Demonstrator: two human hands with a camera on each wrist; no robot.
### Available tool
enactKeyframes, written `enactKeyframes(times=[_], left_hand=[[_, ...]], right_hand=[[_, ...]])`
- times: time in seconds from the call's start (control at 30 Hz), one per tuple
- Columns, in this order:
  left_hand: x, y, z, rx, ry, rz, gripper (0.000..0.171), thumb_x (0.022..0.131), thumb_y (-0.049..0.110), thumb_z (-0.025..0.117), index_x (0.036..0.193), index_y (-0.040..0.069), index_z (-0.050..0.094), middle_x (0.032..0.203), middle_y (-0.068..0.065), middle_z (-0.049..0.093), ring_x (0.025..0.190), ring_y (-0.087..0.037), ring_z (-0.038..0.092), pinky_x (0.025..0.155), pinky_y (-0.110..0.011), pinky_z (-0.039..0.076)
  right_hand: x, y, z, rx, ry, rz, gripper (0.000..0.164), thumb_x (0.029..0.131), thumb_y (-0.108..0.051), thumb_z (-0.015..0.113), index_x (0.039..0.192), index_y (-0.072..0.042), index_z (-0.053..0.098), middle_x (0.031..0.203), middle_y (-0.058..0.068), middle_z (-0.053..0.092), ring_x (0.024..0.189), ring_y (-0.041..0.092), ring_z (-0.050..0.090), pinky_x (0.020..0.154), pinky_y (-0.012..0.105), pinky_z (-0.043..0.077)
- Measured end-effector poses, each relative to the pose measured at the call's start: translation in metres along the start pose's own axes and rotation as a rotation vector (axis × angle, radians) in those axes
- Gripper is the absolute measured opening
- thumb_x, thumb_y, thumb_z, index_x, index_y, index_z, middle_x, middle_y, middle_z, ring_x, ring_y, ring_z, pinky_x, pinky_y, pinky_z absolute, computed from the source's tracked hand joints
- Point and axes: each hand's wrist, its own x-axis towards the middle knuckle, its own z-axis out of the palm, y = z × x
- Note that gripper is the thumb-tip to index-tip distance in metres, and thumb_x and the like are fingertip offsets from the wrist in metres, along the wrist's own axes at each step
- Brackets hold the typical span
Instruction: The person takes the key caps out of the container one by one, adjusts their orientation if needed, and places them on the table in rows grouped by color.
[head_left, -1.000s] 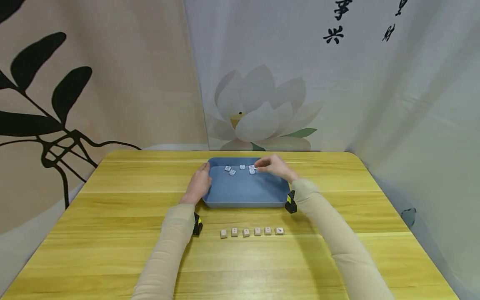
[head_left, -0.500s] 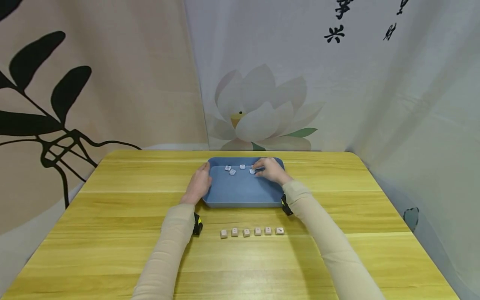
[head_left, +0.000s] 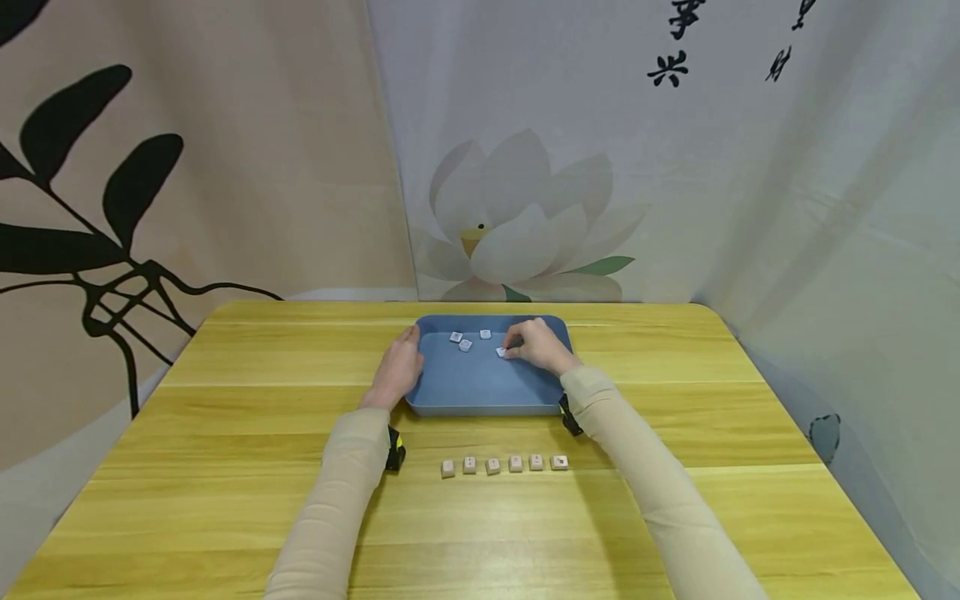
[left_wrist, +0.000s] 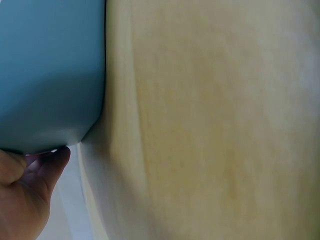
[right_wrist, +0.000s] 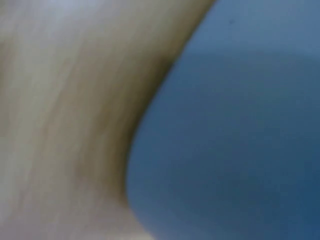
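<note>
My left hand [head_left: 399, 367] grips the left rim of a blue tray [head_left: 480, 387]. In the left wrist view its thumb and a finger [left_wrist: 55, 165] meet at the tray's edge. Over the tray's right half, my right hand [head_left: 542, 346] pinches a small white square keycap-like piece [head_left: 502, 352] between thumb and fingertips, low over the tray floor. Several similar pieces lie farther left: one [head_left: 485, 334] near the back wall, another [head_left: 456, 337] towards the left corner, and one [head_left: 465, 345] just in front of that. The right wrist view shows only the tray's corner [right_wrist: 210, 150] and tabletop.
In front of the tray, a row of several beige keycap-like pieces [head_left: 492, 467] with dark marks on top runs across the wooden table [head_left: 300, 475]. Behind the table hangs a printed curtain [head_left: 517, 167] with a flower and plant design.
My right hand has come left and slightly towards me; the piece at its fingertips has moved nearer the tray's middle. Another piece formerly beside it no longer shows. My left hand stays on the rim.
</note>
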Motion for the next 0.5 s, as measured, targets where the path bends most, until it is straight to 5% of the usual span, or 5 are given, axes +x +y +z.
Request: enactKeyframes(times=[0.3, 0.5], left_hand=[[0.000, 0.000, 0.000, -0.012, -0.008, -0.016, 0.054, 0.094, 0.000, 0.042, 0.145, -0.009, 0.027, 0.153, -0.026, 0.028, 0.138, -0.039, 0.035, 0.111, -0.045, 0.041], [0.001, 0.000, 0.001, -0.013, -0.014, -0.019, 0.054, 0.095, 0.000, 0.043, 0.145, -0.009, 0.025, 0.153, -0.026, 0.027, 0.139, -0.039, 0.033, 0.112, -0.047, 0.037]], right_hand=[[-0.004, 0.002, -0.001, 0.187, -0.060, 0.057, 0.015, 0.088, -0.017, 0.067, 0.100, -0.011, 0.073, 0.096, 0.005, 0.072, 0.088, 0.015, 0.065, 0.077, 0.029, 0.056], [-0.012, 0.000, -0.010, 0.481, -0.089, 0.179, 0.026, 0.093, -0.018, 0.059, 0.113, -0.004, 0.069, 0.113, 0.013, 0.069, 0.099, 0.025, 0.068, 0.087, 0.037, 0.058]])
